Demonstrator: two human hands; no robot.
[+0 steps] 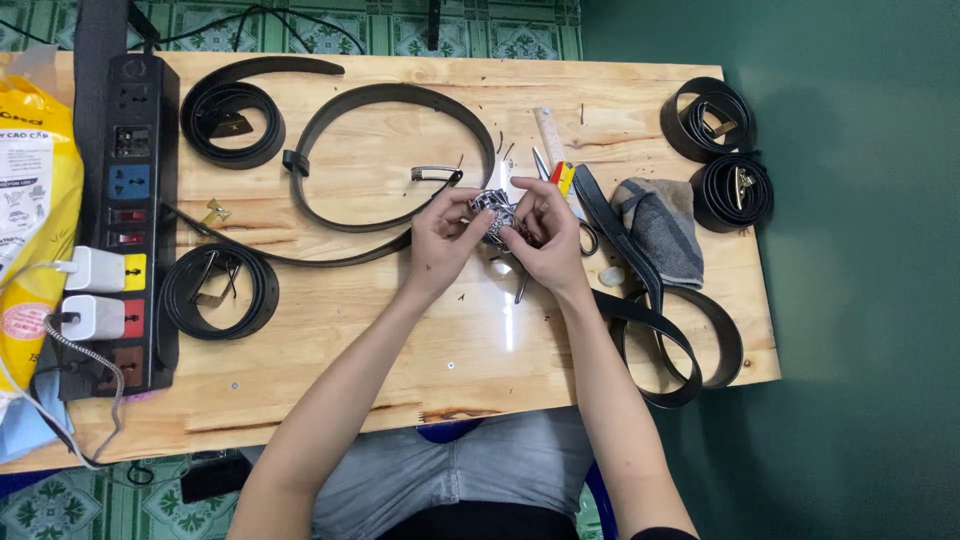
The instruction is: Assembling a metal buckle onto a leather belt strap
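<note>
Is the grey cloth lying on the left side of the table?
No, the grey cloth lies right of both hands, near two coiled belts.

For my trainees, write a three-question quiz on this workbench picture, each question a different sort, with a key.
1. True or false: both hands, left hand and right hand, grip the small metal piece.
2. How many tightly coiled black belts lie at the table's right edge? A) one B) two C) four
3. Fill in: the grey cloth lies to the ______ of the hands.

Key: 1 true; 2 B, upper coil and lower coil; 3 right.
</note>
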